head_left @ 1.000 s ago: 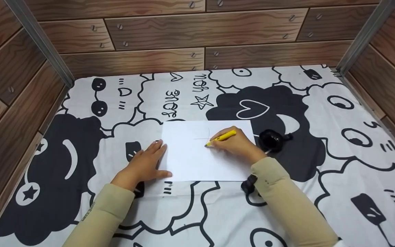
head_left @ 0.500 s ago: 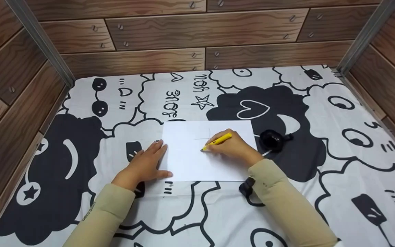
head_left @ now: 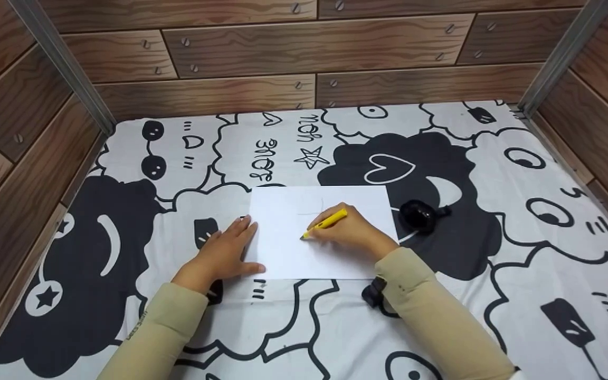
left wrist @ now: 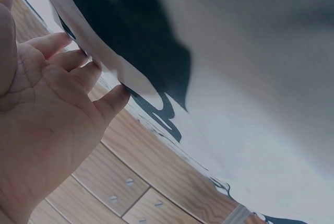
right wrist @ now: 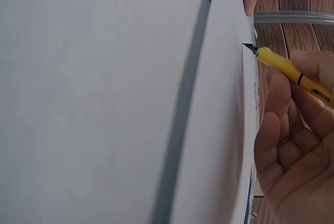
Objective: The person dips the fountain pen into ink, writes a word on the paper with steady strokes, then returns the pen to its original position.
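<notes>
A yellow fountain pen (head_left: 331, 218) is pinched between the thumb and fingers of my right hand (head_left: 349, 232). Its dark nib (right wrist: 250, 48) points left and down at a white sheet of paper (head_left: 283, 253), with the tip right at the surface. Two thin, faint lines (head_left: 309, 214) meet near the paper's upper middle, just beyond the pen. My left hand (head_left: 219, 257) lies spread at the sheet's left edge, its thumb at the lower left corner and its fingertips along the side. In the left wrist view the left palm (left wrist: 52, 119) shows, fingers extended to the cloth.
The paper lies on a black-and-white cartoon-print cloth (head_left: 288, 316). A glossy black round object (head_left: 418, 215) sits right of the sheet, and a smaller black piece (head_left: 372, 293) shows beside the right sleeve. Wood-patterned walls (head_left: 240, 47) enclose the back and sides.
My right hand has slid toward the lower left with the pen, its tip moving across the paper away from the faint lines. My left hand has stayed in place.
</notes>
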The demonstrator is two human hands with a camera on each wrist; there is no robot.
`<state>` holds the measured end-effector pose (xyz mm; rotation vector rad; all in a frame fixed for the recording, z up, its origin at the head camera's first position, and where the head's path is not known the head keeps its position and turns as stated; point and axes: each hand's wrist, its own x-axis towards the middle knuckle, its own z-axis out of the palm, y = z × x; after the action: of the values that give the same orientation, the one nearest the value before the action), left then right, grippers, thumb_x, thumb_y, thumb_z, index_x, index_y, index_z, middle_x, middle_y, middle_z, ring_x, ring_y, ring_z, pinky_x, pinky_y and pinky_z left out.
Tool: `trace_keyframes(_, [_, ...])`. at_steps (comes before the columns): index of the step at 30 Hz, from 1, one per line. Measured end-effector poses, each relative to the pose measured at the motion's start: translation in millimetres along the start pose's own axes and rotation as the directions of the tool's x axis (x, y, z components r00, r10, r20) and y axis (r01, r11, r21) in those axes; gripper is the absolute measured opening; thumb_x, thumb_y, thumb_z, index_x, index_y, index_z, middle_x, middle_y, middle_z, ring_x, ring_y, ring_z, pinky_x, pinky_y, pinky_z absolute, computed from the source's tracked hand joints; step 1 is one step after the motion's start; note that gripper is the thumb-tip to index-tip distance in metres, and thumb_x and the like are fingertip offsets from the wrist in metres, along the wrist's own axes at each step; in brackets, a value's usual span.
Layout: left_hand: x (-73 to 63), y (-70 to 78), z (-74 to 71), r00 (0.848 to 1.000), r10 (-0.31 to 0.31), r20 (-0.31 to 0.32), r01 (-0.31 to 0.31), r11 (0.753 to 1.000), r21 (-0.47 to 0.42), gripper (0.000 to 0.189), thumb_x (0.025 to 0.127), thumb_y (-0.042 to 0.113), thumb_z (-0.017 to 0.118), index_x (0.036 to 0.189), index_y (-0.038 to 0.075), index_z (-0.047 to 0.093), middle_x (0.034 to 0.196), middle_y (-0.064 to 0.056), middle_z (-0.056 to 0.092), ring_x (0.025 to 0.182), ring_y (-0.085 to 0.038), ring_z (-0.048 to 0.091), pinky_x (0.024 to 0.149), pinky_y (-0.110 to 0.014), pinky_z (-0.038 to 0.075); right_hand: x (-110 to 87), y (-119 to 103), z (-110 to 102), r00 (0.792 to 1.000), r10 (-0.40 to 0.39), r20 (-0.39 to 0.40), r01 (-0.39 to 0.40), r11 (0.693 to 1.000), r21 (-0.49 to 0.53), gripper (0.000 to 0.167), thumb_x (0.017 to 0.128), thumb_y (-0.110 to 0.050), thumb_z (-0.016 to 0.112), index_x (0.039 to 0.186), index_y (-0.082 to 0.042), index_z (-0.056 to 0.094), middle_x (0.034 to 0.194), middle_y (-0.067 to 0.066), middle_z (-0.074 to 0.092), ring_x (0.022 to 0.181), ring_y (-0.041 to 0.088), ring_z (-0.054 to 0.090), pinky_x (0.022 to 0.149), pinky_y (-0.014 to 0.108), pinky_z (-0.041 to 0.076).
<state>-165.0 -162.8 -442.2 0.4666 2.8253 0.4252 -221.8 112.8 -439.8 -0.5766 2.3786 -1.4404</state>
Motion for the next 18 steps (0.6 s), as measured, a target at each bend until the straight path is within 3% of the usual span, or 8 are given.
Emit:
trace_keyframes(10, [0.6, -1.1, 0.8, 1.000, -0.005, 0.009, 0.005, 1.000, 0.004, 0.094, 0.079, 0.052, 0.071, 0.150, 0.005, 0.029, 0.156, -0.014, 0.019, 0.143, -0.030, 0.014, 0.109, -0.058, 0.017, 1.6, -5.2, 6.6, 1.000, -0.004, 0.020, 0.004, 1.000, -0.030, 0.009, 0.081, -0.007, 0.072, 0.088, -0.009, 0.077, 0.079, 0.001, 0.070, 0.057, 0.008, 0.053, 0.053, 0.019, 0.044])
trace_keyframes(18, [1.5, -1.1, 2.3, 1.000, -0.019, 0.014, 0.019, 1.000, 0.005, 0.095, 0.079, 0.054, 0.071, 0.150, 0.006, 0.029, 0.156, -0.012, 0.019, 0.143, -0.029, 0.013, 0.110, -0.057, 0.017, 1.2, -8.8, 12.4, 0.996, -0.079, 0.037, 0.079, 0.997, -0.008, 0.009, 0.081, -0.005, 0.073, 0.089, -0.005, 0.077, 0.083, 0.001, 0.072, 0.062, 0.008, 0.055, 0.056, 0.018, 0.045])
